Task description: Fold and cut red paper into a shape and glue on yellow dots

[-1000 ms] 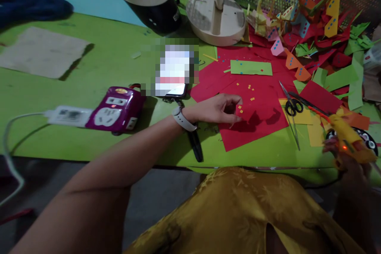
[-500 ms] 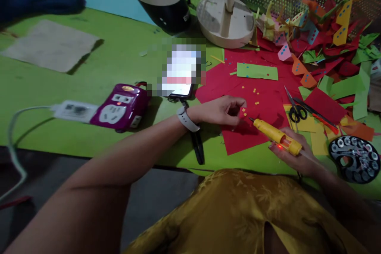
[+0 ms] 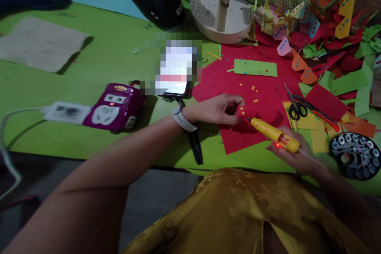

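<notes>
My right hand [image 3: 294,152] holds a yellow pen-shaped glue gun [image 3: 275,134], with a red light glowing at its side and a translucent stick at its rear. The dark tip points left, just above a red paper sheet [image 3: 238,139]. Close to that tip, my left hand [image 3: 218,110] is curled over the sheet, thumb and forefinger drawn together. Whatever lies at its fingertips is too small to make out. Tiny yellow paper squares [image 3: 242,109] lie beside those fingertips, several more farther up. Beyond them is a green paper strip [image 3: 256,68] with blue and red dots.
Scissors [image 3: 297,110], a cutter [image 3: 318,112] and a palette-shaped case [image 3: 354,154] lie at right, below piled paper cutouts [image 3: 312,31]. A lit phone [image 3: 175,67], purple power socket [image 3: 114,107], round lamp base [image 3: 222,16] and dark tumbler [image 3: 157,0] stand around the left and back.
The view has shifted slightly, so most things sit a little farther left. Both hands keep nearly the same pose, the glue gun still in the right one.
</notes>
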The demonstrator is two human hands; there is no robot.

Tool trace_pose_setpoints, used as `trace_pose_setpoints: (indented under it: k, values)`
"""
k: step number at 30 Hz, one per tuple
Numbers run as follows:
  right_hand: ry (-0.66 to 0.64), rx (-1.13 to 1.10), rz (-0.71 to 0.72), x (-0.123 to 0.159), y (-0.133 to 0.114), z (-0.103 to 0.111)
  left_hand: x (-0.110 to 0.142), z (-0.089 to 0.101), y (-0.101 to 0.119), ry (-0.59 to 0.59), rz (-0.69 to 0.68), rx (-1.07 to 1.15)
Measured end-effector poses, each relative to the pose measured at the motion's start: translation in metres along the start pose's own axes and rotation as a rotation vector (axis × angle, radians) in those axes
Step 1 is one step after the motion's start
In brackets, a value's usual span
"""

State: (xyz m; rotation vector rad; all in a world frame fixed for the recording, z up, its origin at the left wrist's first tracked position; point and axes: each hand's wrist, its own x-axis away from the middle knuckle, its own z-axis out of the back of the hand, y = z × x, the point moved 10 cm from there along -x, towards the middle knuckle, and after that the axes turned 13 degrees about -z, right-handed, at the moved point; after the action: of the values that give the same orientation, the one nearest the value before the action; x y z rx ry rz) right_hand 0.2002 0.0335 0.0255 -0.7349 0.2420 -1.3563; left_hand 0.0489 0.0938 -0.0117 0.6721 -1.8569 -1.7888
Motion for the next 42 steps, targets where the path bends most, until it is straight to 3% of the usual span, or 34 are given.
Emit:
trace_pose_setpoints:
  k: [8,42]
  values:
    - [-0.025,-0.084,-0.010,-0.001,-0.012,-0.002,0.000,-0.001,0.000,-0.007,-0.016,0.009]
    - [-0.057,-0.181,-0.095,-0.002,0.005,-0.010,0.001,-0.001,-0.001,-0.015,-0.003,0.030]
